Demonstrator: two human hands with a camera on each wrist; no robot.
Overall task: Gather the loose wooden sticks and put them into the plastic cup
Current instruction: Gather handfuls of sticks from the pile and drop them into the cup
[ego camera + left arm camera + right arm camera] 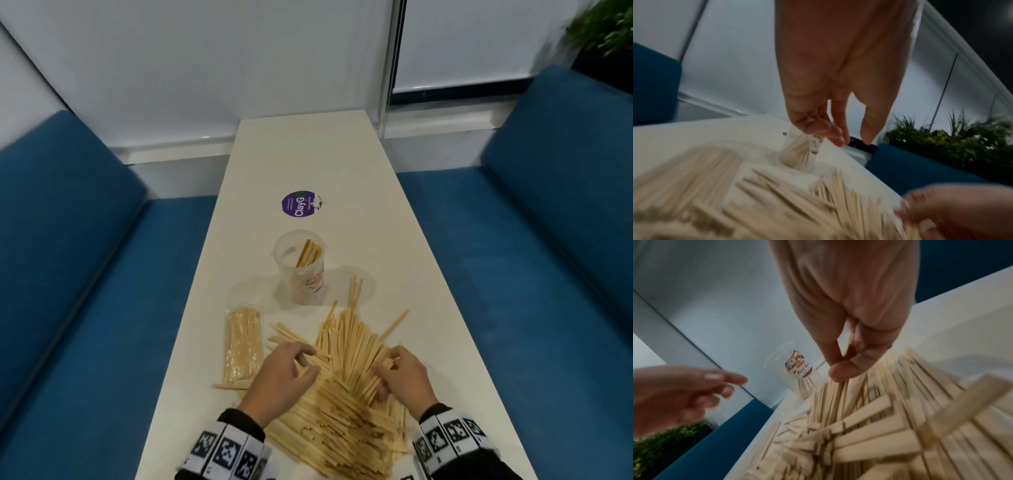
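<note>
A big loose pile of flat wooden sticks (346,394) covers the near end of the white table (308,154). Beyond it stands the clear plastic cup (299,267), upright, with several sticks leaning inside. My left hand (308,359) hovers at the pile's left edge; in the left wrist view the left hand (855,139) has loosely hanging fingers that hold nothing, with the cup (797,152) behind them. My right hand (385,368) digs into the pile's right side. In the right wrist view the right hand (838,368) pinches a bunch of sticks (869,402) between thumb and fingers.
A clear bag of packed sticks (243,346) lies left of the pile near the table's left edge. A round purple sticker (298,204) lies beyond the cup. Blue benches (85,274) flank the narrow table on both sides. A green plant (603,31) is at the far right.
</note>
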